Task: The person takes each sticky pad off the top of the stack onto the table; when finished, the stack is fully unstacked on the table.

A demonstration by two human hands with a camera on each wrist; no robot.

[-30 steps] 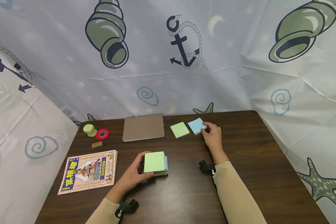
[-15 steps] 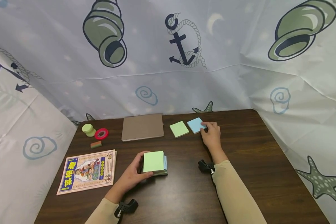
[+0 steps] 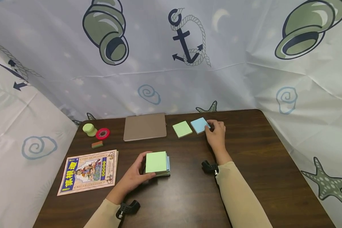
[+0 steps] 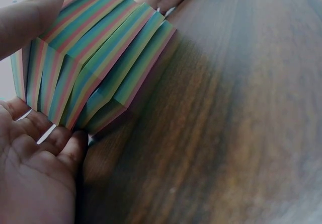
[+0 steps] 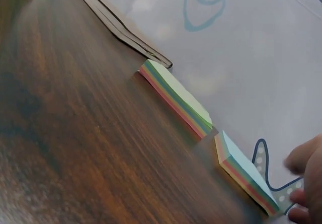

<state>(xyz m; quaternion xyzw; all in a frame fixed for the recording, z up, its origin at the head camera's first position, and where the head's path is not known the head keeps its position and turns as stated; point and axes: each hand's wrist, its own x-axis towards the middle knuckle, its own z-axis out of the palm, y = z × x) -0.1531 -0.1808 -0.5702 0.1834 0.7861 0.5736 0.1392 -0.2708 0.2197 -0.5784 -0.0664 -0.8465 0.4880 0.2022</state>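
While left hand grips thick pad | right hand (fingers curled) touches blue pad

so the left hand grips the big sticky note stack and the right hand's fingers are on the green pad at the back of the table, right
Not quite. The left hand does grip the big sticky note stack, but the right hand has its fingers on the blue pad, not the green pad beside it. The head view shows this.
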